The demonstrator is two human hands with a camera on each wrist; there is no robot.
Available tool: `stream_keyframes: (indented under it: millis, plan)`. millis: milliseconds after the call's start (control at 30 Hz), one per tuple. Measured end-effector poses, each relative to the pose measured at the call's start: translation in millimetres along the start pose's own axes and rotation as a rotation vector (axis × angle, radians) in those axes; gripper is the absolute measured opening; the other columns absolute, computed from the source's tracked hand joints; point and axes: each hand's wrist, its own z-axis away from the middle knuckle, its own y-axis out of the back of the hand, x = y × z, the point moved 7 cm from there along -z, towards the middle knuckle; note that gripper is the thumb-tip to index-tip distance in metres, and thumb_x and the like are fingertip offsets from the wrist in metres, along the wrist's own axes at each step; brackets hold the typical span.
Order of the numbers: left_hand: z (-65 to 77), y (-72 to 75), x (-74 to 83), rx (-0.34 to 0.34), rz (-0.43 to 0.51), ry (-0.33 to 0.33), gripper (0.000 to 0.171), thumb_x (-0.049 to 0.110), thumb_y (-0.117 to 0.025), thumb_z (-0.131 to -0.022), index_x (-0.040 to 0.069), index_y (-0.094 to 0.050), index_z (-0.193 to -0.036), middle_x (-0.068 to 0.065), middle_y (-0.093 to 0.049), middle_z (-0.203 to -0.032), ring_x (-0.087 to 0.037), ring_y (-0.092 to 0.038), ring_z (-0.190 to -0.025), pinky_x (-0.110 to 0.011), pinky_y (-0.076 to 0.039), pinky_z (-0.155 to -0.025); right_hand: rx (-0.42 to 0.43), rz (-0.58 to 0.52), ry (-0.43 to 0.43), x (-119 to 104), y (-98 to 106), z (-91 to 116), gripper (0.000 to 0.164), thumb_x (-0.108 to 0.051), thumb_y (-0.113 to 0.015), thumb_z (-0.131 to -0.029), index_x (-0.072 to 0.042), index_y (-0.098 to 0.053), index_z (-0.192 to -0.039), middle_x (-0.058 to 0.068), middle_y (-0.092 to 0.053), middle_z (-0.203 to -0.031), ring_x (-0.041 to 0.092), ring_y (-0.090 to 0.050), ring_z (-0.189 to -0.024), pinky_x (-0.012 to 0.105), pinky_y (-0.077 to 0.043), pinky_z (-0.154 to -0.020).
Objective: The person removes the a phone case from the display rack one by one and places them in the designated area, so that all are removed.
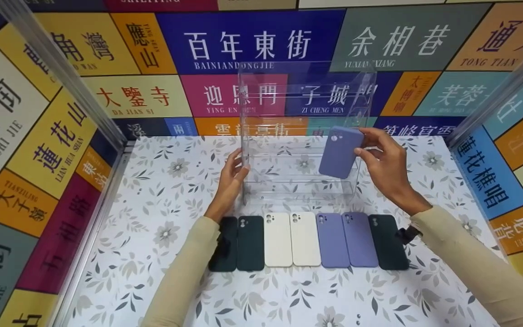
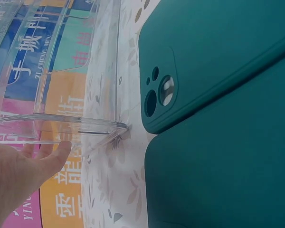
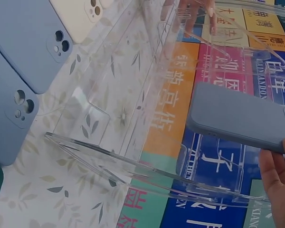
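My right hand (image 1: 386, 163) pinches a purple phone case (image 1: 341, 152) at its upper right edge, between thumb and fingers. The case is tilted, camera cutouts at the top, and overlaps the right part of a clear plastic display rack (image 1: 298, 179) in the head view. On the rack's left side, my left hand (image 1: 232, 179) grips the side panel; the left wrist view shows its fingers (image 2: 61, 154) at the clear edge. In front of the rack lies a row of phone cases: dark green (image 1: 251, 243), cream (image 1: 278, 240), purple (image 1: 333, 240) and another dark green case (image 1: 388, 243) at the right end.
A white tabletop (image 1: 152, 272) with a leaf and flower print lies under everything. Panels with large coloured lettering (image 1: 248, 41) rise behind and on both sides. Metal posts (image 1: 84, 91) stand at the corners. The right sleeve reaches close over the rightmost case.
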Motion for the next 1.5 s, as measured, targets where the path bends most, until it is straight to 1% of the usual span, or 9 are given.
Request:
stream_keyframes:
  millis: [200,433,600,700,833,967,1200,1367,1500]
  plan:
    - [-0.6,1.3,-0.8,-0.002,-0.018,-0.003,0.064,0.016,-0.06,-0.113,0.012,-0.035,-0.172,-0.027,-0.045,-0.165,-0.039,-0.05,-0.148,-0.058,-0.041,-0.122,-0.007,0.004,-0.012,3,0,6,0.048,0.014,-0.073,-0.099,0.002,-0.067,-0.145,0.019,-0.073,-0.117,0.009,-0.071,-0.104,0.015,-0.057,-0.093]
    - [-0.5,0.3,-0.6,-0.01,-0.008,-0.015,0.063,0.017,-0.059,-0.114,0.011,-0.035,-0.172,-0.03,-0.043,-0.164,-0.047,-0.045,-0.153,-0.059,-0.04,-0.123,-0.012,-0.021,-0.016,10,-1,16,0.048,0.016,-0.073,-0.097,0.002,-0.069,-0.143,0.019,-0.074,-0.116,0.008,-0.071,-0.104,0.016,-0.057,-0.092]
    - [0.2,1.3,-2.0,-0.004,-0.018,-0.006,0.064,0.016,-0.059,-0.114,0.009,-0.034,-0.172,-0.029,-0.044,-0.164,-0.042,-0.049,-0.15,-0.058,-0.041,-0.123,-0.037,-0.01,-0.048,17,-3,25,0.051,0.017,-0.072,-0.098,0.001,-0.068,-0.146,0.019,-0.073,-0.117,0.009,-0.07,-0.105,0.015,-0.056,-0.092]
    - [0.4,1.5,-1.7,-0.003,-0.021,-0.01,0.064,0.015,-0.059,-0.114,0.008,-0.033,-0.172,-0.03,-0.044,-0.164,-0.043,-0.049,-0.15,-0.059,-0.041,-0.122,-0.047,-0.01,-0.068,20,-3,30,0.051,0.017,-0.072,-0.098,0.001,-0.067,-0.146,0.019,-0.073,-0.118,0.009,-0.07,-0.106,0.014,-0.056,-0.092]
    - [0.8,1.2,-1.3,-0.005,-0.026,-0.015,0.064,0.016,-0.059,-0.114,0.011,-0.033,-0.173,-0.03,-0.042,-0.166,-0.044,-0.047,-0.151,-0.059,-0.04,-0.123,-0.055,-0.024,-0.06,23,-3,36,0.05,0.017,-0.072,-0.098,0.003,-0.067,-0.145,0.021,-0.072,-0.115,0.008,-0.07,-0.105,0.014,-0.057,-0.091]
    - [0.8,0.8,-1.1,-0.002,-0.028,-0.012,0.063,0.018,-0.059,-0.114,0.013,-0.035,-0.173,-0.029,-0.042,-0.166,-0.04,-0.048,-0.151,-0.058,-0.041,-0.123,-0.056,-0.034,-0.058,27,-1,43,0.049,0.017,-0.072,-0.098,0.005,-0.067,-0.144,0.022,-0.072,-0.113,0.008,-0.071,-0.104,0.014,-0.057,-0.091]
    - [0.2,0.7,-1.2,0.006,-0.018,0.0,0.062,0.016,-0.059,-0.113,0.014,-0.038,-0.171,-0.022,-0.047,-0.164,-0.039,-0.05,-0.15,-0.057,-0.042,-0.122,-0.035,-0.042,-0.134,38,3,59,0.051,0.02,-0.072,-0.096,0.002,-0.069,-0.144,0.02,-0.073,-0.114,0.008,-0.071,-0.102,0.014,-0.057,-0.089]
    - [-0.6,1.4,-1.7,0.012,-0.011,0.006,0.062,0.013,-0.061,-0.113,0.012,-0.039,-0.17,-0.023,-0.048,-0.163,-0.042,-0.049,-0.15,-0.059,-0.042,-0.122,-0.04,-0.031,-0.173,45,8,70,0.051,0.017,-0.073,-0.097,0.0,-0.069,-0.145,0.019,-0.073,-0.115,0.007,-0.07,-0.101,0.012,-0.056,-0.089]
    - [-0.6,1.7,-2.3,0.015,-0.002,0.009,0.062,0.013,-0.061,-0.112,0.012,-0.038,-0.17,-0.027,-0.046,-0.164,-0.044,-0.049,-0.15,-0.059,-0.042,-0.121,-0.056,-0.022,-0.203,49,13,78,0.049,0.014,-0.072,-0.1,-0.001,-0.068,-0.146,0.019,-0.072,-0.116,0.006,-0.07,-0.102,0.011,-0.055,-0.09]
